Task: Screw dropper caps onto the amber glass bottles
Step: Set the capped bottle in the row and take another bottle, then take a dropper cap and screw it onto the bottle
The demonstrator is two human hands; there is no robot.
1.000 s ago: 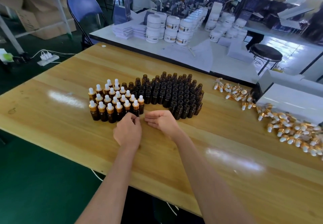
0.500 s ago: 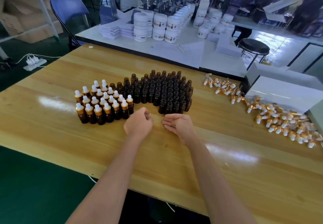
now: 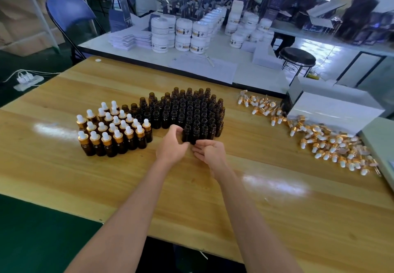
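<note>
The left hand (image 3: 172, 148) curls its grip beside the front open amber bottle (image 3: 187, 133); I cannot tell if it pinches it. The right hand (image 3: 210, 152) lies loose, holding nothing. Capped bottles (image 3: 118, 138) stand left on the table (image 3: 64, 176); dropper caps (image 3: 332, 142) lie right.

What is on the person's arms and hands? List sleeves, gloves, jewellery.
Nothing worn shows. The left hand and right hand are ungloved, with no rings visible. The left forearm and right forearm are bare down to the picture's bottom edge: no sleeves, watch or wristband in view.
</note>
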